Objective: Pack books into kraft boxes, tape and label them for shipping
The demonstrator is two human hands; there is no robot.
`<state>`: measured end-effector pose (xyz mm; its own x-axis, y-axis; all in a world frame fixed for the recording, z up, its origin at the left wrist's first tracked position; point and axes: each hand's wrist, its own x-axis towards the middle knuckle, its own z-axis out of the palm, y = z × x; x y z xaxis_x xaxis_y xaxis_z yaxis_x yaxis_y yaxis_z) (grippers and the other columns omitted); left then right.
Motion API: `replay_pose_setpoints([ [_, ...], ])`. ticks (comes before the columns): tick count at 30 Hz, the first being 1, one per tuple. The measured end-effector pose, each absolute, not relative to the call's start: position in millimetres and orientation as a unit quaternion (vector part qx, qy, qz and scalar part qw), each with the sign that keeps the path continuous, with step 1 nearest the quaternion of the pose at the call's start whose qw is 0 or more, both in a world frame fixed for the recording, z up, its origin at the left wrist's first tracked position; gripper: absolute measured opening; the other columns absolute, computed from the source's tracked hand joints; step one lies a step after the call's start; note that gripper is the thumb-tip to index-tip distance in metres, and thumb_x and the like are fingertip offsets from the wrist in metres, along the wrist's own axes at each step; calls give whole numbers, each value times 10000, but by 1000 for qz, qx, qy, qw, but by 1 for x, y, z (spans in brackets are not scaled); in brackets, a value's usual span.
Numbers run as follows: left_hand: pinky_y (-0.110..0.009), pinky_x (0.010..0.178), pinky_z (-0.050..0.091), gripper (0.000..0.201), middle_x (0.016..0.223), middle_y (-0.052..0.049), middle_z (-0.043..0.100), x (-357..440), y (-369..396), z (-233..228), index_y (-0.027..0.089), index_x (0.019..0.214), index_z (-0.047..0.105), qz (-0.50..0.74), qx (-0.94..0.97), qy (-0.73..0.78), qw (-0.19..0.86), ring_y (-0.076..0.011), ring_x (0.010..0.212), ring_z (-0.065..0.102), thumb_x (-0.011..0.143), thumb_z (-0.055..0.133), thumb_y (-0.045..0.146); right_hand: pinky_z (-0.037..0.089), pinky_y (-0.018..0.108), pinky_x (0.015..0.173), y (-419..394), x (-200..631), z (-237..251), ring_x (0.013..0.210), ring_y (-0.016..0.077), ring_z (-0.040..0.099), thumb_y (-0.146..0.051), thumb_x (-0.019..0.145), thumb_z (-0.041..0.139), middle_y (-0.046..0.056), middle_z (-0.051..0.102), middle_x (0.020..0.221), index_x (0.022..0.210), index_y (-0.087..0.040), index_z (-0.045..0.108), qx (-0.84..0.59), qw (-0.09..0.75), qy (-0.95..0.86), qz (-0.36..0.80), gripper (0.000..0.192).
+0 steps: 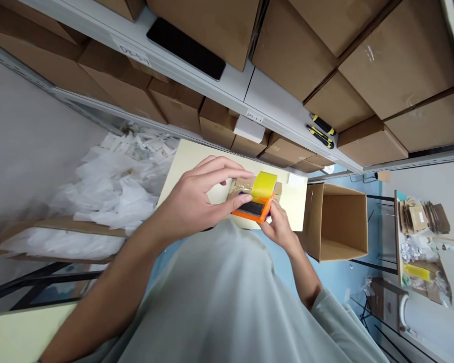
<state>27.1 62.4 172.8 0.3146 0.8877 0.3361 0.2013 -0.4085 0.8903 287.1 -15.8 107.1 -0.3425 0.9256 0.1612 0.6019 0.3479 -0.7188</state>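
Observation:
An orange tape dispenser (244, 216) with a dark panel carries a roll of yellowish tape (265, 185). My right hand (280, 224) is closed round its right end. From the other side my left hand (206, 194) reaches over, its thumb on the dispenser's dark part and its fingertips by the roll; the dispenser lies between them. Shiny clear film shows over brown cardboard (239, 185) between my left thumb and fingers; whether it is loose tape, I cannot tell. All this is above a pale yellow tabletop (191, 154).
Shelves (276, 98) of cardboard boxes run along the far side, holding a black phone (185, 48) and yellow-black utility knives (321, 136). White packing bags (117, 176) pile up at left. An open carton (342, 222) stands right of the table. A white label (296, 180) lies on the tabletop.

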Motion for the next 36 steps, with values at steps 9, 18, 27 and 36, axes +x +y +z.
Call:
replay_pose_setpoints([
  [9,-388,854,659,188,860,-9,769,41,64,178,344,928,820,426,766,315,364,-221,879,731,1055,703,419,585,481,967,-16,312,106,1016,305,684,-228,1029,632,114,726,1067,1191,-252,631,-472,262,-806,243,163],
  [18,-379,736,675,412,1030,44,824,55,24,198,422,1289,748,485,797,311,182,-202,867,746,1012,707,120,587,551,1021,-17,330,108,1016,305,702,-297,1047,617,92,738,1003,1102,-283,655,-455,282,-813,230,68],
  [27,-360,705,606,145,846,66,786,55,31,182,338,914,795,533,694,447,188,-156,735,706,972,818,207,599,429,913,-10,380,127,966,268,686,-378,1110,641,81,745,985,1086,-247,650,-447,201,-824,284,133],
  [36,-323,796,667,280,877,-42,807,89,50,44,193,925,801,474,328,621,531,-173,786,745,826,881,442,433,265,588,72,411,111,637,141,566,-536,999,690,-30,657,764,964,-219,696,-481,-15,-725,493,319],
])
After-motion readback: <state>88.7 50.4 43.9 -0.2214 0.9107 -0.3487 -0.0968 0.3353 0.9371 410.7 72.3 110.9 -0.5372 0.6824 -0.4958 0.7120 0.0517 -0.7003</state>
